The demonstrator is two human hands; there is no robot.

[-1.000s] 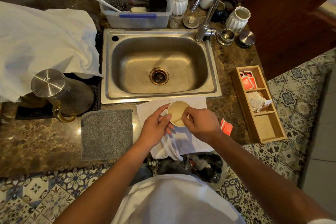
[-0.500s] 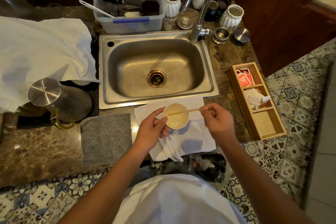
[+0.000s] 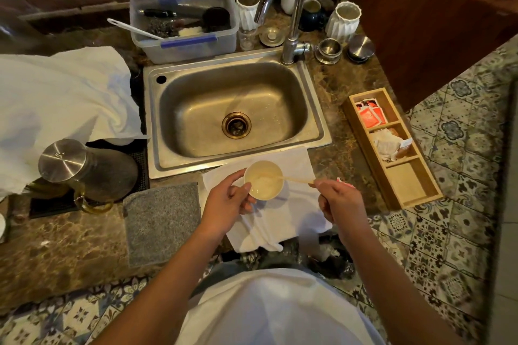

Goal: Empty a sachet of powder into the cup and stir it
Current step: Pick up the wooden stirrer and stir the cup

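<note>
left hand (image 3: 227, 199) grips the cup (image 3: 264, 180) on the white cloth (image 3: 283, 218). right hand (image 3: 337, 199) pinches the wooden stirrer (image 3: 294, 180), its tip in the pale liquid.

Left hand (image 3: 227, 200) gripping cup (image 3: 264, 180), right hand (image 3: 337, 199) pinching stirrer (image 3: 297, 180)

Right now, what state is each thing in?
Cup: upright on the white cloth, holding pale liquid.
Stirrer: one end in the cup, leaning over its rim.
Left hand: grips the cup.
Right hand: pinches the stirrer.
Tap: no water running.
Sink: no water standing, drain uncovered.
Organizer: sachets in far compartment, near one empty.
</note>
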